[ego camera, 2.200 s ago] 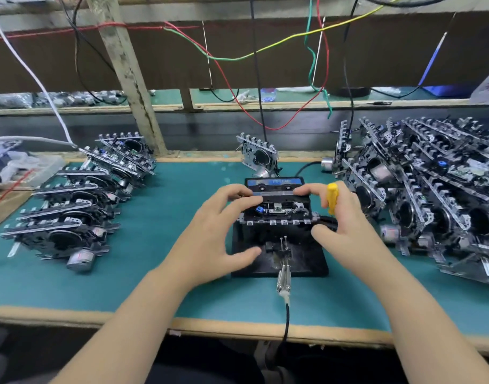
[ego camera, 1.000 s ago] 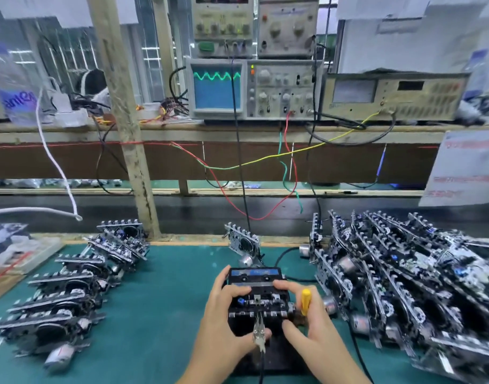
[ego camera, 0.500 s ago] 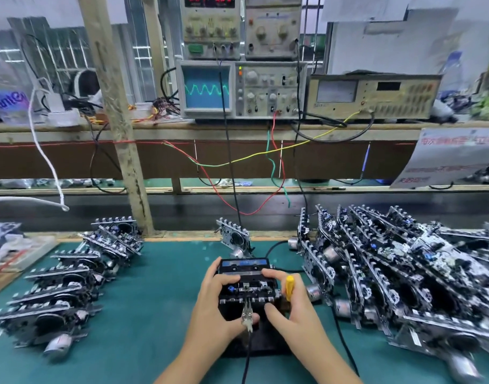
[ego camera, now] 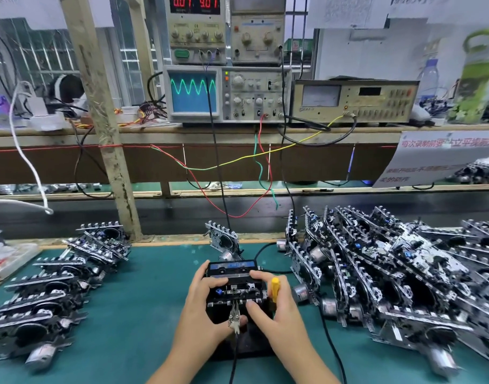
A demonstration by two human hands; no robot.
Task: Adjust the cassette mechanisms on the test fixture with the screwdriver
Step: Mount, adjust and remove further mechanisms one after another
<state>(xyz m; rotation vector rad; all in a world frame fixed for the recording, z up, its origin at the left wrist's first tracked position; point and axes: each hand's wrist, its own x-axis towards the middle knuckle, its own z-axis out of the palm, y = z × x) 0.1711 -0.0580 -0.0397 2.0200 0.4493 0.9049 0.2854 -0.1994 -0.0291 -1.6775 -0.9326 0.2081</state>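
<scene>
Cassette mechanism (ego camera: 236, 293) seated on black test fixture (ego camera: 246, 342) at bench centre, braced from both sides for steadiness; left hand (ego camera: 203, 306) curled round its left edge, right hand (ego camera: 276, 311) gripping right edge with yellow-handled screwdriver (ego camera: 274, 288) tucked under fingers, tip not engaged; oscilloscope (ego camera: 193, 92) showing sine trace for checking adjustment

hands (ego camera: 199, 306): 2, lower centre | screwdriver (ego camera: 274, 289): 1, yellow handle | test fixture (ego camera: 239, 332): 1, centre | lone cassette mechanism (ego camera: 223, 239): 1, behind the fixture | mechanism piles: 2, left pile (ego camera: 52, 286) and right pile (ego camera: 398, 275), units too overlapped to count | bench instruments: 4, upper centre, with oscilloscope (ego camera: 226, 94): 1
</scene>
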